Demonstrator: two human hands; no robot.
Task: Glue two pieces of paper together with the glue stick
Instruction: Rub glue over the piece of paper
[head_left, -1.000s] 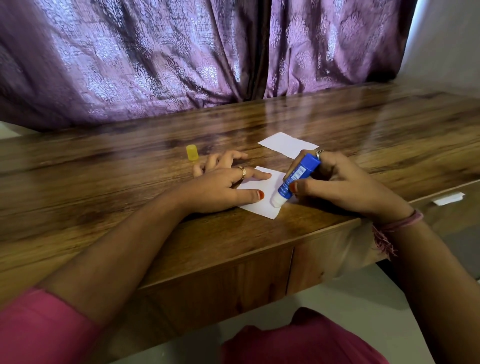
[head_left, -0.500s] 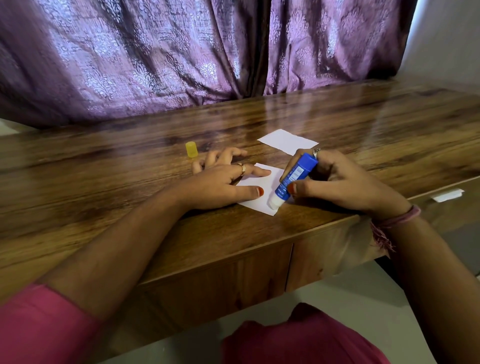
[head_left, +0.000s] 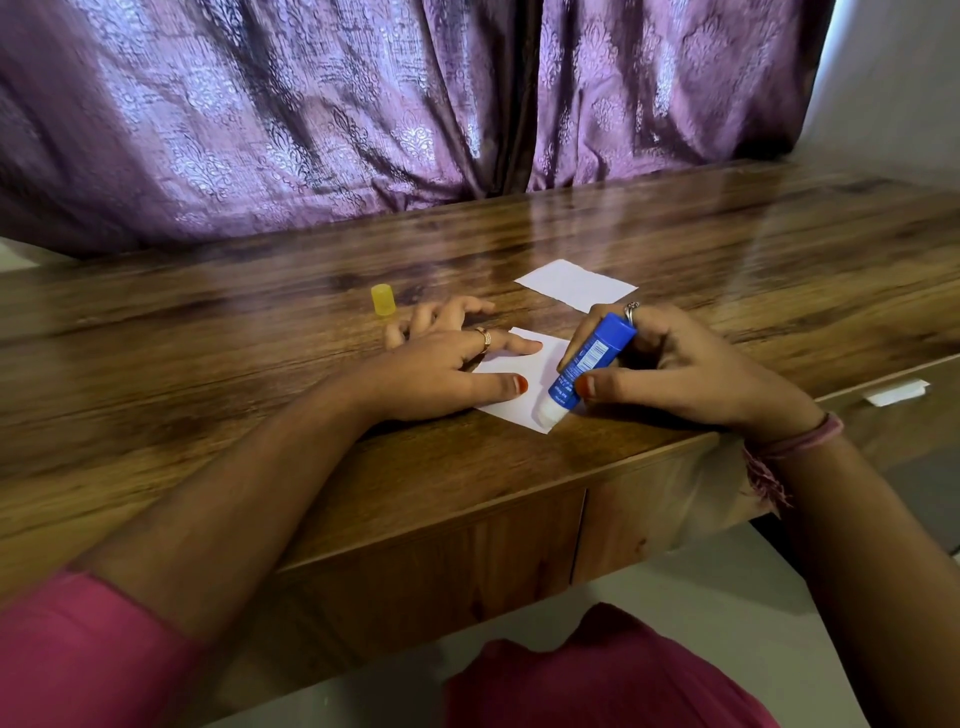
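Note:
A small white paper (head_left: 537, 376) lies near the front edge of the wooden table (head_left: 260, 415). My left hand (head_left: 447, 361) lies flat on its left part, fingers spread, pinning it down. My right hand (head_left: 670, 366) grips a blue glue stick (head_left: 592, 364), tilted, with its white tip pressed on the paper's near right corner. A second white paper (head_left: 574, 285) lies flat farther back, just beyond my right hand. The yellow cap (head_left: 383, 300) of the glue stick stands upright to the left, beyond my left hand.
Purple curtains (head_left: 363, 114) hang behind the table's far edge. A drawer front with a white tag (head_left: 894, 393) sits below the table edge at right. My pink-clad lap (head_left: 597, 680) is below the table.
The glue stick's tip has slid a little along the near edge of the paper, staying near its right corner. My left hand keeps pressing on the paper in the same place.

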